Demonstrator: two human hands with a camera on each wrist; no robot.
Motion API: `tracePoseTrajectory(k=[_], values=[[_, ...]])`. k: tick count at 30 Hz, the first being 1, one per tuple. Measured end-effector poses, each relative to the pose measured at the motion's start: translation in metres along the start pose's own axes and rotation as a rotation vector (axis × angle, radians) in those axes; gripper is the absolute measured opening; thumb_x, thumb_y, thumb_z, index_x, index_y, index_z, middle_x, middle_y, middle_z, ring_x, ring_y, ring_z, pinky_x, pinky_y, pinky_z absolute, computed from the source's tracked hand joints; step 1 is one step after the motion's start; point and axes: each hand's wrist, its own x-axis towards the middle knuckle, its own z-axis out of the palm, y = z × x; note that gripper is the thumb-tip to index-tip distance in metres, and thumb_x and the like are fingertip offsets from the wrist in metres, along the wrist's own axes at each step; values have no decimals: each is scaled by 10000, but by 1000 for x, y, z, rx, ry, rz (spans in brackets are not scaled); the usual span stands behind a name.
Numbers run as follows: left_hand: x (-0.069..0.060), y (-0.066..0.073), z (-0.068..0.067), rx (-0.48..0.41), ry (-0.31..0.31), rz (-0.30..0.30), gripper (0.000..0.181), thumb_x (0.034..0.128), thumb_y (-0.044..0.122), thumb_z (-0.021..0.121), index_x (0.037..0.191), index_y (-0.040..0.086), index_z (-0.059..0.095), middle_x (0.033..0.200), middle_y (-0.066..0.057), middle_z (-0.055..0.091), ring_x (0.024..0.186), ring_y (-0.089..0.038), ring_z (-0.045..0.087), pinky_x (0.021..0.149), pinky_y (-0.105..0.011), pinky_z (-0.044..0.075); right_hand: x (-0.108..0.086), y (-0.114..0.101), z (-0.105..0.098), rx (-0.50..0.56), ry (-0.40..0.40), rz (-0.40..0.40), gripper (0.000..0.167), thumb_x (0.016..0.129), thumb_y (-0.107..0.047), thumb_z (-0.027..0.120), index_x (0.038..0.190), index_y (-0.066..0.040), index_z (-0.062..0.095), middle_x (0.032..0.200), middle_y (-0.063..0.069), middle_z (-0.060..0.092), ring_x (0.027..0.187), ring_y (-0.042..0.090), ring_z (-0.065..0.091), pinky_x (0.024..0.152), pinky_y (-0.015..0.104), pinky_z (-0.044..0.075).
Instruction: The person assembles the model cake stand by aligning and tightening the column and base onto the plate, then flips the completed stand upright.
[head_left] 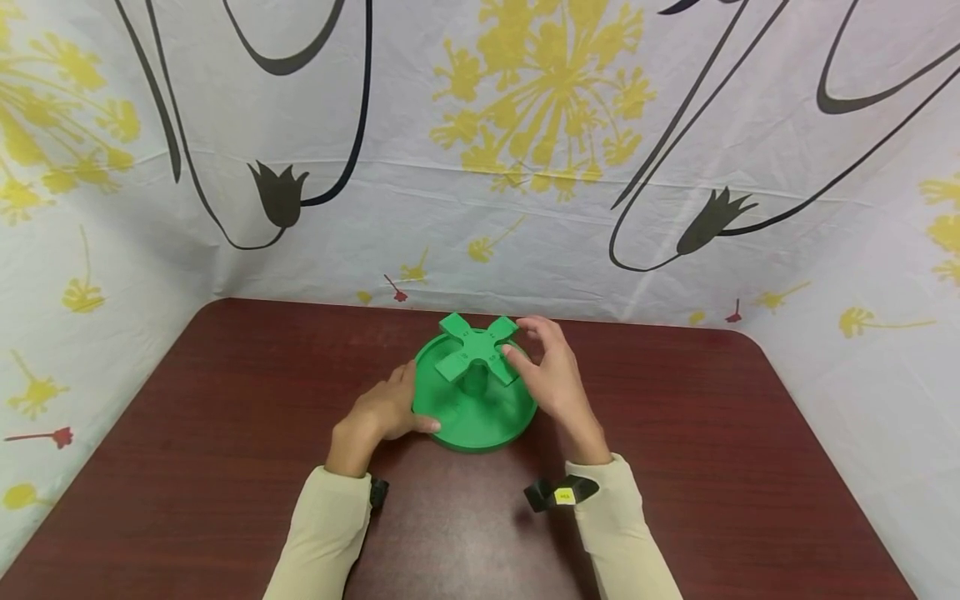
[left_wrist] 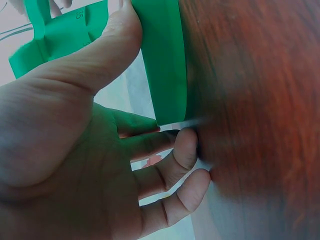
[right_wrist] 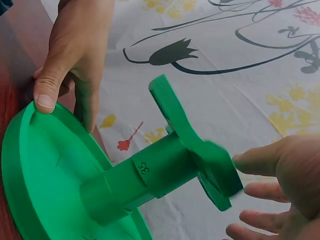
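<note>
A round green plastic dish point(head_left: 472, 429) with a raised rim stands on the table. From its middle rises a green post point(right_wrist: 145, 172) marked 35, topped by a four-armed green cross piece point(head_left: 477, 346). My left hand point(head_left: 385, 410) grips the dish's left edge, thumb over the rim and fingers along the outside. In the right wrist view the cross piece sits tilted toward my right hand point(right_wrist: 300, 175), whose thumb is at the tip of one arm. Whether that thumb touches is hard to tell; its other fingers extend loosely, apart from the piece.
The dark red-brown wooden table point(head_left: 240, 433) has rounded far corners. A white cloth point(head_left: 480, 250) with yellow and black flower prints hangs behind it and along both sides. Black straps with small devices point(head_left: 562, 495) sit at both wrists over cream sleeves point(head_left: 626, 525).
</note>
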Motion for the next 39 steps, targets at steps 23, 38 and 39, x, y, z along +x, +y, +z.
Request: tracePoseTrajectory(k=[23, 38, 39], values=[[-1, 0, 0, 4, -5, 0, 1075, 873, 423, 751, 1583, -5, 66, 1629, -220, 174, 1459, -427, 276, 1128, -544, 336, 0, 3, -3, -4, -39, 2, 421, 933, -92, 670, 1332, -13, 561, 1245, 195, 527, 1107, 363, 614, 974, 499, 501], [0, -1, 0, 0, -8, 1, 1077, 876, 421, 751, 1583, -6, 59, 1633, -222, 158, 1463, -433, 262, 1135, -559, 320, 0, 6, -5, -166, -101, 10, 402, 967, -185, 656, 1345, -66, 589, 993, 130, 488, 882, 260, 555, 746, 363, 448], [0, -1, 0, 0, -8, 1, 1077, 876, 421, 750, 1583, -6, 59, 1633, -221, 157, 1464, -432, 260, 1136, -559, 319, -1, 6, -5, -162, -99, 10, 399, 967, -186, 656, 1341, -64, 591, 999, 134, 483, 891, 269, 543, 756, 372, 441]])
